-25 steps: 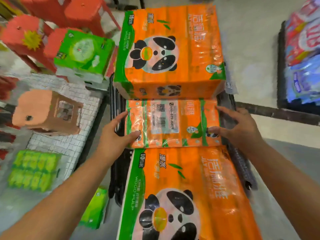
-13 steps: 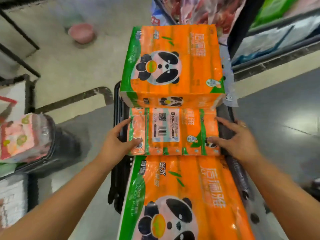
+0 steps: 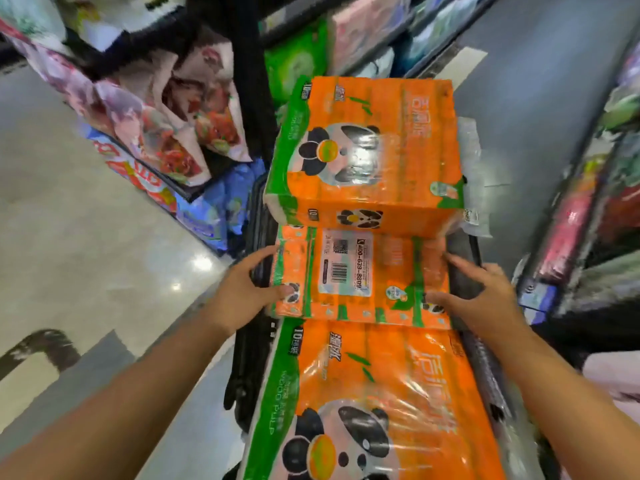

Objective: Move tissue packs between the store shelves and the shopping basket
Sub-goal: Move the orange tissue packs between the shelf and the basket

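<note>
1. Head view, grip: the left hand (image 3: 239, 296) bears on the left end of the barcode-labelled tissue pack (image 3: 360, 275), fingers straight along the end and thumb laid on the top face. The right hand (image 3: 481, 303) mirrors it at the right end. Neither grip is clenched; the pack is pressed between two flat hands, not wrapped.
2. Item in the grip: orange, lying flat with the label up, low across the black shopping basket (image 3: 257, 220).
3. Neighbours: the far panda pack (image 3: 367, 150) stands higher, its near lower edge touching the labelled pack. The near panda pack (image 3: 374, 403) abuts the other edge.
4. Basket: its walls show just outside each hand. Clear film (image 3: 471, 157) trails from the far pack's right side.
5. Surroundings: a shelf of floral-print packs (image 3: 194, 133) to the left, a green pack (image 3: 294, 64) beyond, and a blurred shelf (image 3: 595, 220) to the right.
6. Handling note (judgement):
   - Whether the pack is being lifted out or seated cannot be told.
   - Either way, press inward equally from both ends, since a soft pack will likely bow.
   - Keep it level and move it straight up or down, so the far pack is not dragged.
   - Mind the fingers against the basket walls.
</note>
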The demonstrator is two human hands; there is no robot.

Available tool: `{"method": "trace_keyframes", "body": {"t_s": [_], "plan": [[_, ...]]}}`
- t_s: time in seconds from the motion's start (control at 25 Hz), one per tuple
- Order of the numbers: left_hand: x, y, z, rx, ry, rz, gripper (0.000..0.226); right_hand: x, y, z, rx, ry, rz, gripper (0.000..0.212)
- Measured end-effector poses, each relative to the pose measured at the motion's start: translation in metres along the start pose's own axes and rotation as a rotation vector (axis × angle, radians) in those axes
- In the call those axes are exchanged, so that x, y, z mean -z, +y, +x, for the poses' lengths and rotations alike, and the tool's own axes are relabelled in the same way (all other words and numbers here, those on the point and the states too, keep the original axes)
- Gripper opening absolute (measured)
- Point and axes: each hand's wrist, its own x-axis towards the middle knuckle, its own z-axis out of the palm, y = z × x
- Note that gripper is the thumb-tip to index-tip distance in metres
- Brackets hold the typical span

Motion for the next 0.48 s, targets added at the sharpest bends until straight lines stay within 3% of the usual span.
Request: {"method": "trace_keyframes", "body": {"t_s": [0.2,0.48], "plan": [[-0.046,0.07,0.182,-0.086,-0.154,0.093,0.065,0.022,0.008,0.132,-0.15,0.124,-0.004,0.088],[-0.089,0.186,0.398,-0.161,-0.312,0.248,0.069,0.052,-0.003,0.292,-0.261,0.249,0.103,0.079]]}}
